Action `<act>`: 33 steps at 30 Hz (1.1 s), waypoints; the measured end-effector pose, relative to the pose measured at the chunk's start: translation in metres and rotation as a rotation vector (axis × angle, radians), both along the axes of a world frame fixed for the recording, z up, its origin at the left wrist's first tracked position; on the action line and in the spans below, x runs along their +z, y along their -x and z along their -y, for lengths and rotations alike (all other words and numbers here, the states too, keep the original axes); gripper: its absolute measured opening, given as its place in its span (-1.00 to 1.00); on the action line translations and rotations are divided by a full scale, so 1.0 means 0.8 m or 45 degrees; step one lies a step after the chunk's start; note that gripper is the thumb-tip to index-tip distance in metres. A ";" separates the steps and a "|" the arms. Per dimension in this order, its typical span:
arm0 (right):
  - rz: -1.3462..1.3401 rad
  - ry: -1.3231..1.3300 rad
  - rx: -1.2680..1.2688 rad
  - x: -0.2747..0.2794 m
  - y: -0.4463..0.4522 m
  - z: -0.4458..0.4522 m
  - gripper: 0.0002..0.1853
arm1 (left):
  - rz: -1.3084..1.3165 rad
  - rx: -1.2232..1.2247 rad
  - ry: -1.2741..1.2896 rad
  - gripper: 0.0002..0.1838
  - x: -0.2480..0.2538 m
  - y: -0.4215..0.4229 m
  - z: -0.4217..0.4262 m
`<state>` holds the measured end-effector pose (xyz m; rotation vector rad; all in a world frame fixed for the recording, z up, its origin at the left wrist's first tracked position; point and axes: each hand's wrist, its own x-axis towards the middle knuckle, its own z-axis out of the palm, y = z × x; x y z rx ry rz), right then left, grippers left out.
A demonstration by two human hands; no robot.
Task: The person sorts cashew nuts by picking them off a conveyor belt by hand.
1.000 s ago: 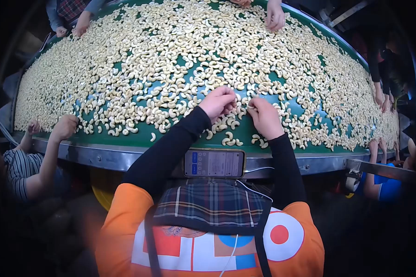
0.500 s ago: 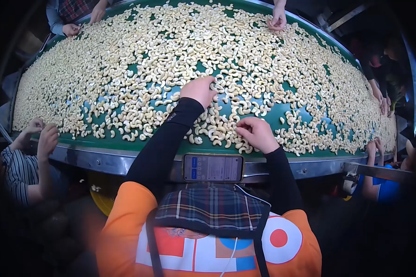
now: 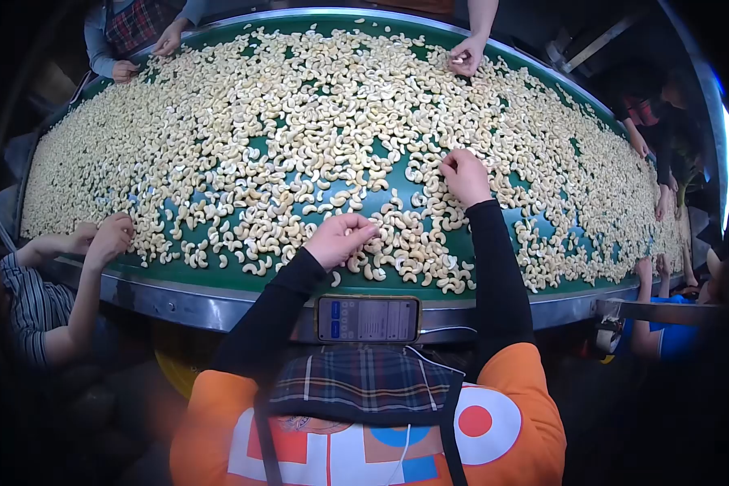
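Pale cashew nuts (image 3: pixel 300 121) lie spread in a thick layer over a green belt (image 3: pixel 371 202). My left hand (image 3: pixel 337 241) is low over the near side of the belt, fingers curled and thumb pressed in; a pale cashew nut shows in the curl. A loose heap of nuts (image 3: pixel 413 247) lies just to its right. Farther out, my right hand (image 3: pixel 467 178) reaches down among the nuts with thumb and forefinger pinched together. Whatever is between those fingertips is hidden.
A phone (image 3: pixel 368 319) with its screen lit stands at the belt's metal edge (image 3: pixel 194 312), a white cable at its side. Other people's hands work over the nuts at the far left (image 3: pixel 168 40), far side (image 3: pixel 466 57), near left (image 3: pixel 112 236) and right (image 3: pixel 662 202).
My left hand has drawn back from the middle of the nuts toward the near edge. My right hand has moved outward from the near edge into the nuts.
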<state>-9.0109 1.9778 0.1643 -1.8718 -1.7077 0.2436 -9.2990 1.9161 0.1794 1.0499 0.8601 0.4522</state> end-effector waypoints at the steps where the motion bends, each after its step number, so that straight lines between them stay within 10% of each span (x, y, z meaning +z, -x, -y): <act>1: -0.109 0.034 -0.053 0.009 0.008 0.002 -0.91 | 0.083 0.002 0.140 -0.80 -0.001 0.008 0.000; 11: 0.393 0.167 0.029 0.019 0.063 -0.048 -0.90 | 0.470 0.256 0.501 -0.81 -0.007 0.053 0.003; 17: -0.954 0.387 0.503 0.064 0.194 0.053 -0.83 | 0.479 0.683 0.896 -0.83 0.054 0.059 -0.003; 25: -0.518 0.303 0.241 0.013 0.212 0.021 -0.83 | 0.676 0.225 0.628 -0.84 0.000 0.122 -0.016; 29: -0.119 0.005 0.304 0.006 0.240 0.002 -0.84 | 0.391 0.486 0.641 -0.85 0.024 0.136 -0.011; 33: -0.314 0.054 0.435 -0.006 0.248 0.004 -0.85 | 0.507 0.310 0.563 -0.84 0.000 0.175 -0.017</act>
